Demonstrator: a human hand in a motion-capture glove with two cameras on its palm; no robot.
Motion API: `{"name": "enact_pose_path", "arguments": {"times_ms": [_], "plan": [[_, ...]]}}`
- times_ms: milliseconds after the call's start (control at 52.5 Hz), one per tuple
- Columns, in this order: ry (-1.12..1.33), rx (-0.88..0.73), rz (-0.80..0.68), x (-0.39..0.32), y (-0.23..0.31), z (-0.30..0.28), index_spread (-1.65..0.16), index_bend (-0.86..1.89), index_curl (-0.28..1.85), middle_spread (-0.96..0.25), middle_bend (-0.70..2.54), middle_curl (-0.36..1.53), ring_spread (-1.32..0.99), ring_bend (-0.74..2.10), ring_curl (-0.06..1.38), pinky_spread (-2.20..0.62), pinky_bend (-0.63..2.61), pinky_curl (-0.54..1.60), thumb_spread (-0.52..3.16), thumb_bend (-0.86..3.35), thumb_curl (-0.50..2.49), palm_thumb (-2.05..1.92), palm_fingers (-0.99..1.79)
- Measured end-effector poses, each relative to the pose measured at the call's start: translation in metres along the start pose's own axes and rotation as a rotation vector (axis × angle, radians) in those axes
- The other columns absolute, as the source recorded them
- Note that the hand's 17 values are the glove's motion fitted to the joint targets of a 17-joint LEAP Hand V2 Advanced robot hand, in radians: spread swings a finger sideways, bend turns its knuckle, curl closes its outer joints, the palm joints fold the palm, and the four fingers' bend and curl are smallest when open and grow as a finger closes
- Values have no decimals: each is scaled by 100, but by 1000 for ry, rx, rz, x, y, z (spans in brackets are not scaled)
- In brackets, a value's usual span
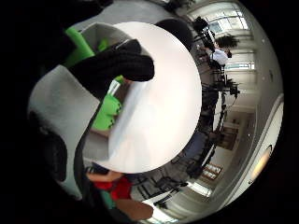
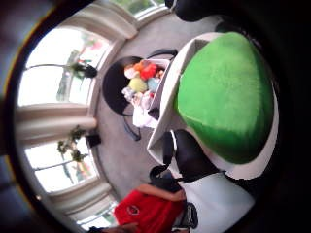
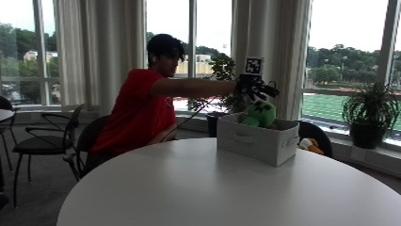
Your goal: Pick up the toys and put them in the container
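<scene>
In the outside view my gloved right hand (image 3: 253, 87) reaches out over a light grey fabric container (image 3: 257, 141) on the round white table (image 3: 188, 188). A green plush toy (image 3: 260, 113) sticks up out of the container just below the hand. The fingers look spread above the toy, and I see no grip on it. The little finger side palm view shows a black gloved finger (image 1: 117, 65) over the container's wall (image 1: 56, 93), with the green toy (image 1: 106, 112) inside. The green toy (image 2: 223, 97) fills much of the thumb side palm view.
An orange and white plush (image 3: 310, 145) lies on a chair behind the table. Another chair holds several plush toys (image 2: 143, 80). A potted plant (image 3: 370, 113) stands by the window, and dark chairs (image 3: 44, 141) stand at the left.
</scene>
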State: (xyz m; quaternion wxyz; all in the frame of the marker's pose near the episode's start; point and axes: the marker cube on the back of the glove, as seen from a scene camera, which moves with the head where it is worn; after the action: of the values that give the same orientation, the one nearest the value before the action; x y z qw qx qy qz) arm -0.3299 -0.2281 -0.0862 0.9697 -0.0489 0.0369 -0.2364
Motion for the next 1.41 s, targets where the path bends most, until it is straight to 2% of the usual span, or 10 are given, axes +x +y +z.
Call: {"name": "enact_pose_path", "arguments": {"times_ms": [95, 190, 267, 343, 381, 438, 628, 914, 1237, 1409], "plan": [[-78, 2, 6, 3, 7, 2, -44, 10, 44, -29, 17, 54, -25, 51, 42, -6, 126, 41, 100, -9, 66, 24, -13], [2, 30, 64, 29, 16, 7, -42, 13, 40, -21, 15, 49, -15, 38, 36, 1, 126, 38, 106, -7, 59, 12, -16], [6, 41, -68, 47, 40, 11, -41, 14, 38, -16, 15, 47, -9, 34, 33, 4, 123, 37, 108, -5, 54, 6, -14], [23, 59, -86, 72, 67, 17, -41, 15, 37, -14, 16, 45, -5, 31, 32, 7, 121, 36, 109, -5, 50, 2, -13], [38, 62, -44, 85, 80, 21, -41, 15, 36, -13, 16, 44, -4, 30, 32, 8, 119, 36, 110, -4, 48, 1, -13], [57, 39, 156, 116, 98, 30, -40, 15, 36, -11, 16, 43, -3, 28, 32, 9, 117, 35, 110, -4, 46, -1, -12], [-9, 5, 364, 208, 170, 52, -40, 16, 34, -10, 14, 38, 0, 21, 30, 11, 110, 32, 110, -4, 41, -3, -15], [-90, -2, 499, 290, 260, 99, -40, 16, 32, -9, 14, 32, 1, 17, 29, 12, 103, 31, 110, -4, 35, -3, -15], [-159, 55, 558, 329, 327, 115, -41, 17, 32, -9, 14, 28, 0, 17, 26, 12, 98, 30, 110, -4, 32, -3, -14], [-193, 85, 576, 334, 339, 118, -41, 18, 33, -9, 14, 27, 0, 16, 25, 12, 97, 30, 110, -3, 31, -2, -12]]}}
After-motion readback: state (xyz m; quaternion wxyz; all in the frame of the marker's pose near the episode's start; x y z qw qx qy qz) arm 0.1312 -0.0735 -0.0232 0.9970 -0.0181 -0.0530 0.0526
